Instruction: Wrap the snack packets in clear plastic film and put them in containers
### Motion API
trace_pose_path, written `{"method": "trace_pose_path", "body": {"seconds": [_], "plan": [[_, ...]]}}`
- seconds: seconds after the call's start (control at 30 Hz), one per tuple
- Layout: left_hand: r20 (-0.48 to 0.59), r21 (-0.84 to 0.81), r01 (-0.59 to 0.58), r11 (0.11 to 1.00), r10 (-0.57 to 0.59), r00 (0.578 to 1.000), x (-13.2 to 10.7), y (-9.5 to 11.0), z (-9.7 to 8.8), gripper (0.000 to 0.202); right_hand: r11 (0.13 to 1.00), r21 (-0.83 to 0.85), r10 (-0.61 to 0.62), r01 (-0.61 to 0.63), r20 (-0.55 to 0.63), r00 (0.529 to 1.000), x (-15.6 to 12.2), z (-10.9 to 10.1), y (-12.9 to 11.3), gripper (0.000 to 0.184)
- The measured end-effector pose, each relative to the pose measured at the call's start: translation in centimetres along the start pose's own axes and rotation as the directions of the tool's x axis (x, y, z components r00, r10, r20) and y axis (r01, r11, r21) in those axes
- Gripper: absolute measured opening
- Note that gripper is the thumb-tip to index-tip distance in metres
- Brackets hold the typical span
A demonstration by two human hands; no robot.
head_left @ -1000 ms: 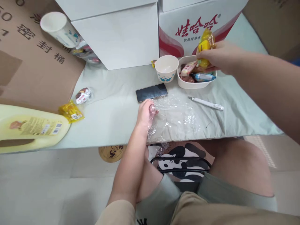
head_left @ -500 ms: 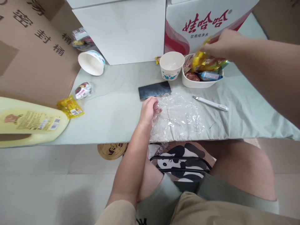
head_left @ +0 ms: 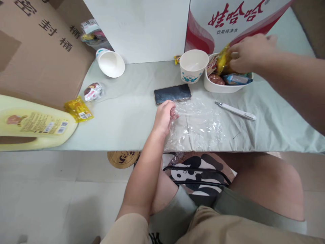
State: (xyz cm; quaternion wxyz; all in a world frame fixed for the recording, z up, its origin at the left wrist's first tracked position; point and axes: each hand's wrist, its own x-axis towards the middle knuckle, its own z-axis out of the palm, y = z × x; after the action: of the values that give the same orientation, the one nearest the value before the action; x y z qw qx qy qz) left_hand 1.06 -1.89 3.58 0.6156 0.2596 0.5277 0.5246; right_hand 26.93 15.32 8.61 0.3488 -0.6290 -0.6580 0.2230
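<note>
My left hand rests on the cloth, fingers closed on a crumpled clear plastic wrap spread to its right. Just beyond those fingers lies a dark smartphone. Over a white oval tub is my right hand, slightly blurred, its fingers apart beside a yellow snack packet. That packet sits on top of the tub's contents. A blue packet and a brown packet are inside too. Left of the tub stands a white paper bowl with a blue leaf print.
A white utility knife lies near the tub. On the left are a tipped paper bowl, a wrapped snack, a yellow packet and a pale yellow jug. A white carton and a brown cardboard box stand behind.
My right hand has loosened from the yellow packet, which now sits lower, toward the tub's left side. My left hand stays on the plastic wrap. The whole view has shifted slightly.
</note>
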Motion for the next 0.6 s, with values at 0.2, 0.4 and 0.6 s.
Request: {"method": "trace_pose_path", "body": {"seconds": [0.2,0.4,0.6], "plan": [[0.033,0.072,-0.007,0.997,0.005,0.999,0.2,0.7,-1.2,0.029,0.839,-0.213,-0.469,0.501,0.184,0.864,-11.9,2.1,-0.8,0.030],[0.302,0.187,0.086,0.979,-0.140,0.943,0.1,1.4,-3.0,0.020,0.741,-0.068,-0.504,0.667,0.600,0.621,-20.8,6.5,2.3,0.072],[0.116,0.285,0.047,0.957,-0.083,0.990,0.7,2.1,-4.0,0.020,0.754,-0.181,-0.422,0.632,0.604,0.676,-23.9,3.7,4.5,0.079]]}}
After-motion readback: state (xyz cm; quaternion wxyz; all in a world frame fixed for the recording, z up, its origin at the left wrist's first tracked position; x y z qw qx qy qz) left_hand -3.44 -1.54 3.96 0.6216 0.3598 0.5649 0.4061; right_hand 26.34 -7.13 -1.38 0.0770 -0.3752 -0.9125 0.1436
